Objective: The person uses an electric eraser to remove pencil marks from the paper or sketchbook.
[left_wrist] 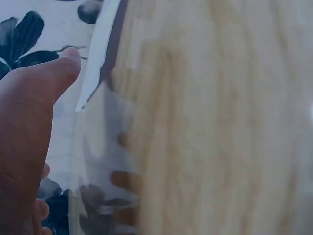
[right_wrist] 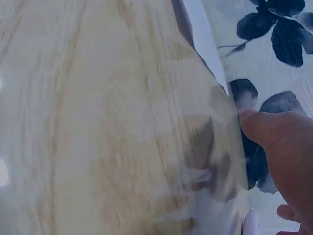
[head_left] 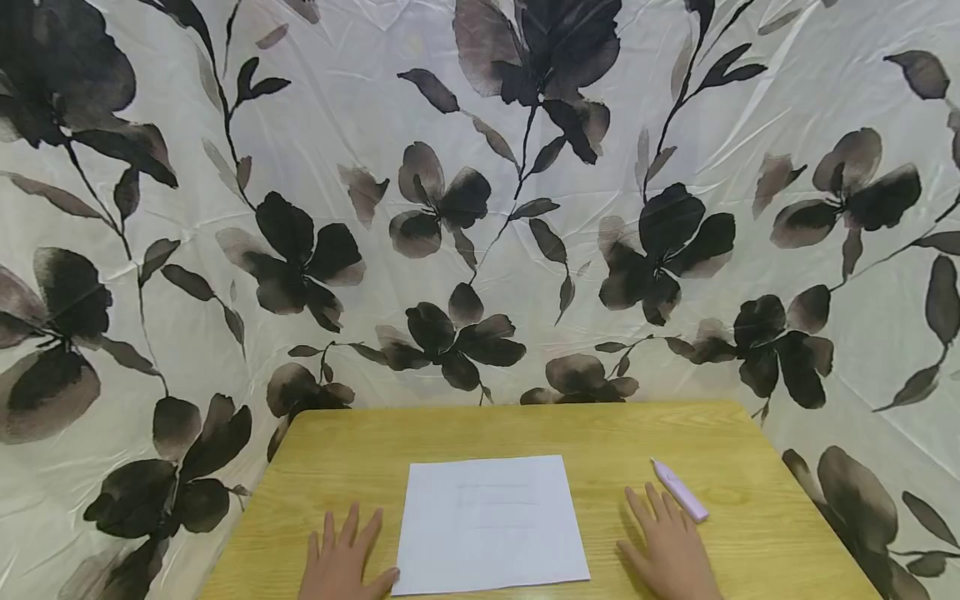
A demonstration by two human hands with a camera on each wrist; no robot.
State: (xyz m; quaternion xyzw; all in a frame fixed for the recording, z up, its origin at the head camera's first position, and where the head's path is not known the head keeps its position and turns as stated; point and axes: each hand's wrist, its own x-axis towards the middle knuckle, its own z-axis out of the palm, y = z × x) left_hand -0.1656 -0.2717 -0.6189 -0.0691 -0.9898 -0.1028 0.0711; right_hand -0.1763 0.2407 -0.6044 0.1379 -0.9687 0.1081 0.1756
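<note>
A white sheet of paper [head_left: 491, 542] with a few faint lines lies on the wooden table. My left hand [head_left: 345, 557] rests left of it with fingers spread, its thumb tip at the paper's lower left edge. To the right of the sheet, my right hand [head_left: 667, 546] lies with straight fingers, holding nothing. Just beyond its fingertips is a light purple pen-shaped tool [head_left: 681, 492] with a thin tip pointing away. In the left wrist view the thumb [left_wrist: 68, 66] shows near the paper's edge [left_wrist: 100, 54]; the right wrist view shows the other thumb [right_wrist: 259, 125].
The yellow wood-grain table [head_left: 337, 442] has its far edge against a hanging white cloth [head_left: 360, 275] printed with dark flowers. The table's left and right edges slant outward toward me.
</note>
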